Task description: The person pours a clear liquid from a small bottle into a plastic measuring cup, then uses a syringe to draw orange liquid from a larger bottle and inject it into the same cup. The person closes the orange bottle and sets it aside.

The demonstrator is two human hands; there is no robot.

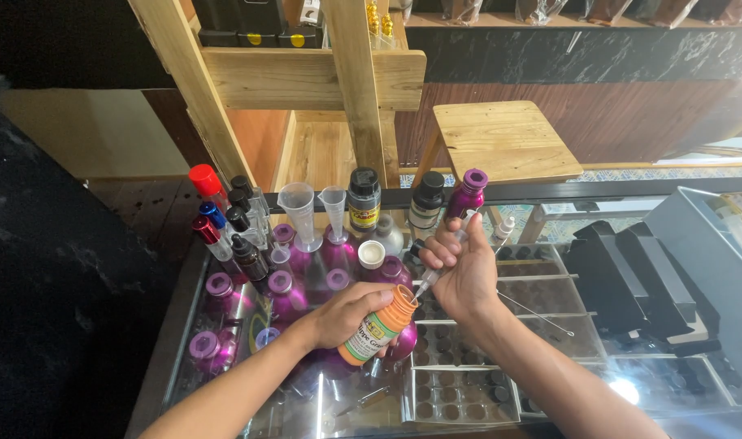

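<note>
Counter of glass (225, 382), filling the lower frame, with dark compartment trays showing beneath it at lower centre and right; I lean over it from the bottom edge.

Stool of pale wood (501, 138), upper centre, behind the counter; well apart from my hands.

Black boxes (623, 276), right of centre, lying in a row; grey bin (696, 244) just beyond them at the right edge.

Purple bottles (286, 293), a cluster at centre left, some capped, some open; two clear measuring cones (302, 211) stand among them; small spray vials with red, blue and black caps (225, 223) at their upper left.

Left hand (342, 313), centre of frame; clenched round the orange bottle (379, 325), which I hold above the purple cluster; long axis runs lower left to upper right; its open mouth points up and right, toward my other hand.

Right hand (464, 276), just right of centre; fingers closed on the syringe (440, 264), thumb near its upper end; long axis runs upper right to lower left; its tip points down-left and sits at the bottle's mouth, touching or just inside, I cannot tell which; bottle lies down-left of this grip, and the two axes nearly line up.

Thin wire probe (542, 317), loose on the glass, right of my right wrist.
</note>
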